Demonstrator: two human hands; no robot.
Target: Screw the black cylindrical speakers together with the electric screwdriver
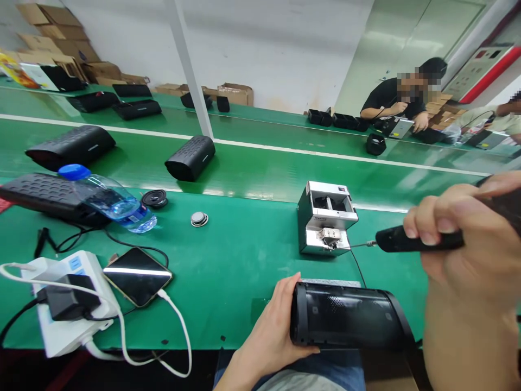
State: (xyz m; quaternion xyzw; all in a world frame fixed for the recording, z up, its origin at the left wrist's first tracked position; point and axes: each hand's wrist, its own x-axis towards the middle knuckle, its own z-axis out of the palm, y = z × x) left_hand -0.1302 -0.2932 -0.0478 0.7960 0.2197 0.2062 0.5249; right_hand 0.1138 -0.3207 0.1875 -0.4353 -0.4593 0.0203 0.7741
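My left hand (277,320) grips the left end of a black speaker (345,317) lying on its side at the table's front edge, thumb and fingers around the end cap. Raised at the right, my right hand (464,233) is wrapped round the black handle of an electric screwdriver (419,240). Its thin bit points left at the silver and black screw feeder (328,217), close to the feeder's lower front. Whether the bit touches it I cannot tell.
On the left lie a power strip (52,326) with cables, a phone (138,276), a water bottle (109,198) and a loose speaker driver (154,198). A small round silver part (199,219) is nearby. Speakers (190,157) stand beyond. A co-worker (391,98) sits across.
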